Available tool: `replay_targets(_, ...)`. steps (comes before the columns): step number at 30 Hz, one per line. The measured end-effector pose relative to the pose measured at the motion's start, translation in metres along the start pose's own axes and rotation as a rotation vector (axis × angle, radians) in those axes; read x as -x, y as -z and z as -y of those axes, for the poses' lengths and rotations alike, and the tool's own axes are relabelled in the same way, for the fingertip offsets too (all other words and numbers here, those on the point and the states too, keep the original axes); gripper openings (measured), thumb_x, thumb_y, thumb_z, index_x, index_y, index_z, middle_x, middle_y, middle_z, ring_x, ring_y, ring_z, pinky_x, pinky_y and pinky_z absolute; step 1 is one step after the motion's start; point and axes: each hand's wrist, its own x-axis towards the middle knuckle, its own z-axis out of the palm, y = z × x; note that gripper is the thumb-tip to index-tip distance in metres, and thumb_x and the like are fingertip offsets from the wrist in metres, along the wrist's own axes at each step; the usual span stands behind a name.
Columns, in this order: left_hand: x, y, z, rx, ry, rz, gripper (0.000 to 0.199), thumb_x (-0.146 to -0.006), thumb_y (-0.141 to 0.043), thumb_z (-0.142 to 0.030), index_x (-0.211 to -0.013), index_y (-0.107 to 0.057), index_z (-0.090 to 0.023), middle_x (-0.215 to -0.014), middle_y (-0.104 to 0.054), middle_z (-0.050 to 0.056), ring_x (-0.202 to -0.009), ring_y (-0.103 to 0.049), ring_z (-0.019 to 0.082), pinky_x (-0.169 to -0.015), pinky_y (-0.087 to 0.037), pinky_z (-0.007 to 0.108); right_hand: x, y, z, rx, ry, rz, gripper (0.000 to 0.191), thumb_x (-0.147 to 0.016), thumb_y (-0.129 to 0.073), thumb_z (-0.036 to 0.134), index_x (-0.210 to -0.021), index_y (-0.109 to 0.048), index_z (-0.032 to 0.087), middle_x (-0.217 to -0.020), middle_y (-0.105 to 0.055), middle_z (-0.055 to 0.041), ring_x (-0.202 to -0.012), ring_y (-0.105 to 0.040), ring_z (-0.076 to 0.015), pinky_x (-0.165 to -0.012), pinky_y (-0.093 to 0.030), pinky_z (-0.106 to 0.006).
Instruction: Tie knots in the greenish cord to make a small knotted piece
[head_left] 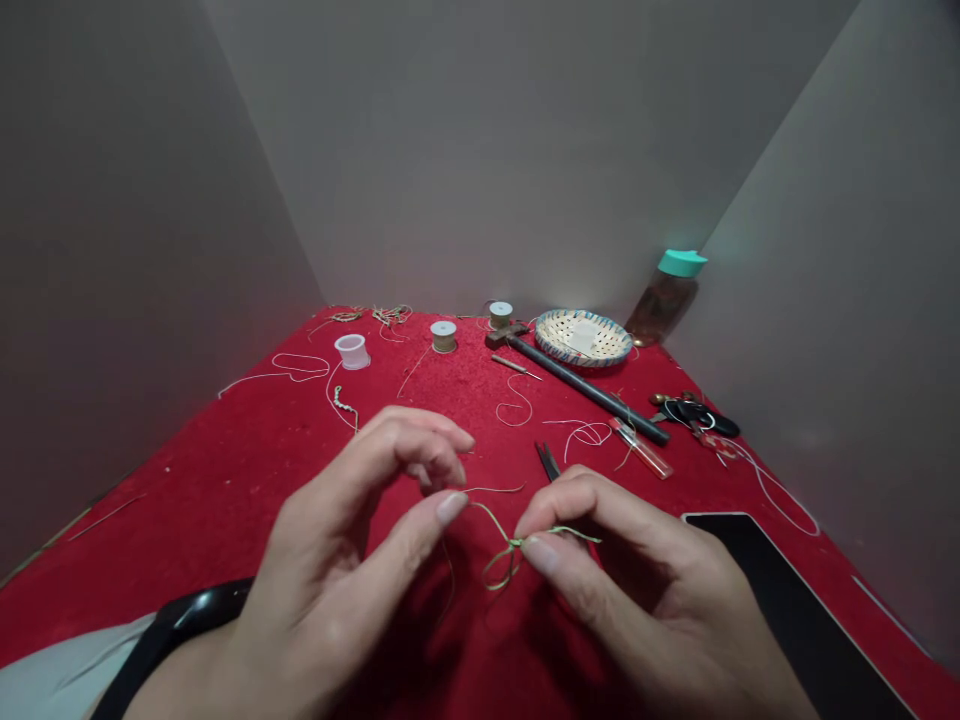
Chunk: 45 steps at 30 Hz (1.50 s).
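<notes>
A thin green cord [498, 578] with small loops and a knot hangs at the centre of the view. My right hand [622, 590] pinches it beside the knot between thumb and forefinger. To the left, my left hand [360, 550] has its fingers curved and its thumb apart from the forefinger. One strand of the cord runs up to the left thumb tip, where it does not look gripped. Behind my right hand lies a dark-handled tool [547, 461], partly hidden.
On the red cloth [225, 480] lie a hammer [585, 385], a woven basket [551, 345], a thread spool [443, 338], a white cup [352, 352] and an orange lighter [642, 449]. A bottle [664, 303] leans at the back right; a black tablet [795, 610] sits at the right.
</notes>
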Motion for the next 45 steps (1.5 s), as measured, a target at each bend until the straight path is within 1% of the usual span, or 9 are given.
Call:
replay_targets(2,0.004,0.001,0.004,-0.115,-0.134,-0.037,0.022,-0.092,-0.053,-0.007,-0.099,-0.059,-0.026,-0.109,-0.058,-0.002,-0.106,-0.054,0.012,-0.089,-0.045,0.02,0.0,0.0,0.0,-0.048,-0.071,-0.008,0.014,-0.082,-0.059,0.021,-0.07,-0.065,0.027,-0.06,-0.054,0.0085,-0.051,-0.046,-0.0081,-0.052,-0.038,-0.019)
replay_targets(4,0.008,0.001,0.007,-0.17,-0.189,0.029,0.031,-0.091,-0.052,-0.001,-0.104,-0.06,-0.027,-0.107,-0.055,-0.001,-0.102,-0.053,0.012,-0.085,-0.044,0.021,-0.001,-0.001,0.0,-0.085,-0.152,-0.003,0.013,-0.08,-0.06,0.022,-0.069,-0.065,0.026,-0.055,-0.048,0.0085,-0.047,-0.039,-0.0083,-0.046,-0.033,-0.02)
replay_targets(7,0.009,0.002,0.008,-0.155,-0.173,0.186,0.033,-0.091,-0.053,-0.001,-0.108,-0.058,-0.029,-0.095,-0.054,-0.002,-0.089,-0.054,0.013,-0.077,-0.045,0.025,-0.002,-0.001,0.001,-0.098,-0.244,0.017,0.012,-0.079,-0.061,0.022,-0.067,-0.064,0.025,-0.053,-0.043,0.0079,-0.046,-0.034,-0.0092,-0.043,-0.028,-0.022)
replay_targets(12,0.003,0.001,0.007,-0.142,-0.073,0.342,0.025,-0.095,-0.053,-0.008,-0.107,-0.056,-0.03,-0.089,-0.06,-0.004,-0.081,-0.058,0.012,-0.076,-0.047,0.027,-0.006,0.0,-0.002,-0.108,-0.277,0.014,0.012,-0.075,-0.064,0.019,-0.064,-0.063,0.025,-0.06,-0.053,0.006,-0.053,-0.044,-0.0108,-0.052,-0.038,-0.022)
replay_targets(18,0.003,0.002,0.014,-0.133,-0.041,0.287,0.025,-0.094,-0.054,-0.009,-0.106,-0.057,-0.031,-0.093,-0.06,-0.005,-0.082,-0.059,0.01,-0.073,-0.047,0.021,-0.01,0.002,-0.007,-0.082,-0.277,0.103,0.013,-0.077,-0.064,0.02,-0.066,-0.068,0.025,-0.056,-0.053,0.0064,-0.05,-0.045,-0.0093,-0.046,-0.036,-0.019)
replay_targets(27,0.003,0.0,0.011,-0.14,-0.033,0.313,0.024,-0.095,-0.054,-0.01,-0.105,-0.056,-0.031,-0.089,-0.061,-0.007,-0.076,-0.06,0.008,-0.07,-0.047,0.019,-0.005,-0.002,0.001,-0.152,-0.335,0.021,0.016,-0.076,-0.067,0.014,-0.065,-0.066,0.026,-0.061,-0.06,0.0073,-0.058,-0.056,-0.0099,-0.057,-0.046,-0.017)
replay_targets(40,0.006,-0.008,0.018,-0.247,0.076,0.253,0.011,-0.097,-0.051,-0.023,-0.089,-0.058,-0.026,-0.074,-0.061,-0.003,-0.062,-0.056,0.01,-0.055,-0.042,0.021,-0.003,-0.007,-0.003,-0.06,-0.379,0.031,0.013,-0.079,-0.066,0.022,-0.067,-0.065,0.027,-0.059,-0.052,0.0074,-0.052,-0.044,-0.0096,-0.049,-0.034,-0.022)
replay_targets(43,0.007,-0.009,0.018,-0.211,0.075,0.21,0.013,-0.096,-0.053,-0.025,-0.085,-0.06,-0.026,-0.072,-0.059,-0.003,-0.06,-0.054,0.011,-0.053,-0.04,0.021,-0.002,-0.009,-0.006,-0.052,-0.385,0.028,0.011,-0.079,-0.063,0.027,-0.068,-0.065,0.026,-0.058,-0.05,0.006,-0.054,-0.045,-0.0115,-0.05,-0.035,-0.023)
replay_targets(45,0.005,-0.009,0.018,-0.128,0.162,0.2,0.016,-0.095,-0.055,-0.031,-0.082,-0.061,-0.025,-0.067,-0.055,-0.003,-0.057,-0.05,0.011,-0.05,-0.037,0.021,-0.003,-0.009,-0.008,-0.053,-0.367,0.041,0.011,-0.078,-0.062,0.026,-0.068,-0.064,0.026,-0.059,-0.051,0.0058,-0.056,-0.047,-0.0118,-0.052,-0.037,-0.023)
